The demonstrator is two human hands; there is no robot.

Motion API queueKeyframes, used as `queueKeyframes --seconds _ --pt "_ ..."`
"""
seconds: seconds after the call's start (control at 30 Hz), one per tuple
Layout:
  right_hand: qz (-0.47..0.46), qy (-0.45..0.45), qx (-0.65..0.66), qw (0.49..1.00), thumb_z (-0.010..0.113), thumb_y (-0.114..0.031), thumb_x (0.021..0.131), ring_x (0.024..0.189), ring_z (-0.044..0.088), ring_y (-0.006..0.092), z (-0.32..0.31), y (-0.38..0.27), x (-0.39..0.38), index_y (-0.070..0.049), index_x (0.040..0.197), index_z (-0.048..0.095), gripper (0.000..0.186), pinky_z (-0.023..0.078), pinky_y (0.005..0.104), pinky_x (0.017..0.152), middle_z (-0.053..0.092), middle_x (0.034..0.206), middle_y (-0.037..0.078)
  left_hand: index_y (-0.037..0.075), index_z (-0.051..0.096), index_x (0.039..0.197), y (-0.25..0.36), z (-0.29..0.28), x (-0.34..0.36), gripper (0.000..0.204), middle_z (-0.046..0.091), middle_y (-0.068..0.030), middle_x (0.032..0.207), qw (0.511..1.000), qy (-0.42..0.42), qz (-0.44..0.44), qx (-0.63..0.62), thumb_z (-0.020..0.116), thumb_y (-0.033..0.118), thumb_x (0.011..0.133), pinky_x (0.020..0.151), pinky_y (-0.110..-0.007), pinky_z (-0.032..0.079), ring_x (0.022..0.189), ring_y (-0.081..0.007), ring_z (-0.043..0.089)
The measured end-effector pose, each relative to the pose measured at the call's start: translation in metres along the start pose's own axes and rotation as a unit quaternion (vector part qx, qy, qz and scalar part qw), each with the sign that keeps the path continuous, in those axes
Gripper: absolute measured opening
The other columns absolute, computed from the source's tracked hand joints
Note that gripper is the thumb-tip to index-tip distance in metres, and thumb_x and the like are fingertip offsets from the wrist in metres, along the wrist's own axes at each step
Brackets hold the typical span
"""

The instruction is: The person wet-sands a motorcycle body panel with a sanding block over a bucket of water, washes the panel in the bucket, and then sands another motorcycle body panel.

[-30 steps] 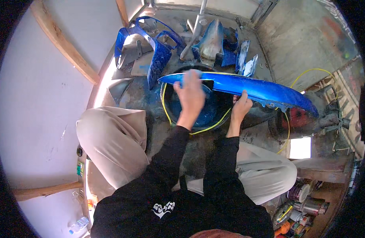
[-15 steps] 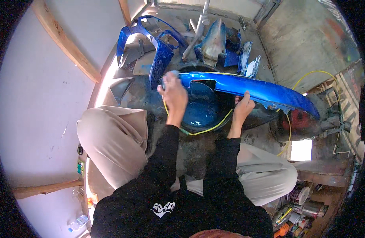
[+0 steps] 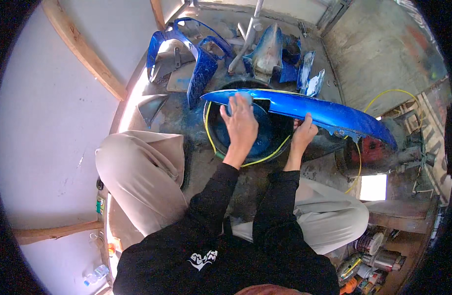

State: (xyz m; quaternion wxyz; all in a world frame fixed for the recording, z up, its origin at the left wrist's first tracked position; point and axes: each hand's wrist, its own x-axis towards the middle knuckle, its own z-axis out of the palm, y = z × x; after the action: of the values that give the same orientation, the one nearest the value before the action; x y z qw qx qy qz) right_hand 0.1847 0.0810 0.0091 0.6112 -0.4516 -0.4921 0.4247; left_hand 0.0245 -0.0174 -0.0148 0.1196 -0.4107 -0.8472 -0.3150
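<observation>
A long, glossy blue plastic body panel (image 3: 314, 108), like a motorcycle fairing part, lies slantwise over a dark round basin (image 3: 210, 129) with a yellow rim and water in it. My right hand (image 3: 303, 136) is closed on the panel's lower edge, right of its rectangular cutout. On the panel's left part, my left hand (image 3: 242, 121) presses a small greyish pad (image 3: 245, 96) against the surface, its fingers mostly covering it. The pad's exact kind cannot be made out.
Beyond the basin lie a blue frame-like fairing (image 3: 201, 73), a worn blue-and-white panel (image 3: 268, 54) and a metal stand (image 3: 248, 37). A dark tank-like machine (image 3: 371, 152) with a yellow hose stands right. Cans and spools (image 3: 378, 255) sit at lower right.
My left hand has slid rightward along the panel with the pad, from its left tip toward the cutout, uncovering the tip. My right hand keeps its grip, almost unmoved.
</observation>
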Motion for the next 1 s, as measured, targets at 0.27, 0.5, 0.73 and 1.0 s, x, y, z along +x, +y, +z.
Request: queueKeyframes --seconds 0.27,0.5,0.73,1.0 --pt "0.012 -0.022 -0.025 0.999 0.057 -0.032 0.105 0.052 0.058 0.0138 -0.007 0.002 0.002 0.003 0.069 0.066 0.051 0.045 0.0289 0.052 0.066 0.064 0.009 -0.008 0.057 0.135 -0.066 0.010 0.041 0.045 0.056 -0.0247 0.145 0.995 -0.020 -0.082 0.055 0.053 0.020 0.099 0.112 -0.062 0.031 0.134 -0.0404 0.052" --pt "0.008 -0.004 -0.016 1.000 0.057 -0.032 0.105 0.052 0.057 0.0140 -0.011 0.017 0.006 0.002 0.068 0.066 0.051 0.044 0.0300 0.052 0.066 0.064 0.009 0.008 0.061 0.122 0.071 0.000 0.005 0.030 0.059 -0.0118 0.128 0.980 0.061 0.141 -0.129 0.058 0.013 0.093 0.099 -0.054 0.035 0.126 -0.0322 0.052" --pt "-0.003 -0.029 -0.007 1.000 0.056 -0.033 0.104 0.053 0.057 0.0135 -0.011 0.009 0.003 0.002 0.069 0.068 0.050 0.045 0.0293 0.054 0.066 0.064 0.008 0.010 0.061 0.130 0.034 -0.019 0.017 0.034 0.060 -0.0078 0.136 0.992 0.049 0.081 -0.086 0.052 0.017 0.098 0.104 -0.060 0.031 0.137 -0.0255 0.048" --pt "0.018 -0.007 -0.012 1.000 0.055 -0.032 0.105 0.053 0.056 0.0132 -0.005 0.002 0.001 0.001 0.069 0.064 0.049 0.045 0.0287 0.053 0.065 0.064 0.007 0.007 0.062 0.126 0.042 -0.015 0.019 0.032 0.060 -0.0114 0.133 0.991 0.040 0.081 -0.099 0.056 0.016 0.096 0.100 -0.054 0.033 0.135 -0.0296 0.049"
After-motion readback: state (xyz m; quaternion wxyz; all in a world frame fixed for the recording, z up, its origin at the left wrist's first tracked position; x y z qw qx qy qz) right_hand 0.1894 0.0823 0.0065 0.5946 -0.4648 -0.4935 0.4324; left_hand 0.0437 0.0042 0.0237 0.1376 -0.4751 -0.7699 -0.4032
